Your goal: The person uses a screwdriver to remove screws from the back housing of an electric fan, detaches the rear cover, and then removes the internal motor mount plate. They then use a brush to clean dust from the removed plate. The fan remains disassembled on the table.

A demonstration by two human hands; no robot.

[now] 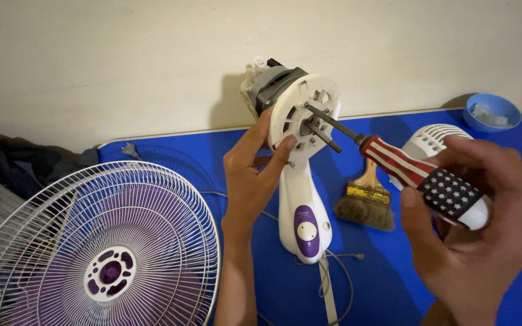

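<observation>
So the fan motor head (pixel 300 111) is stripped of its grille and blades, sitting up on its white stand (pixel 300 211) with the purple knob, right in the middle of the blue table (pixel 382 284) and close to the wall. The round white front plate faces the camera with the bare metal shaft sticking out of the centre.

The left hand (pixel 252 175) is wrapped round the left edge of that plate, thumb on the front face, fingers behind, steadying it. The right hand (pixel 475 217) is closed tight on the fat handle of a screwdriver (pixel 406 166), the one with red and white stripes and a starry blue end. Its dark shank runs up and left, and the tip is in at the plate just beside the shaft.

Around it: a paintbrush (pixel 367 202) with a wooden handle lies on the table just right of the stand, a white vented rear cover (pixel 427 142) sits behind the screwdriver, and a small blue bowl (pixel 492 111) is in the far right corner. The wire grille with purple blades (pixel 98 253) lies off to the left, and a grey cord (pixel 339 278) trails from the base.
</observation>
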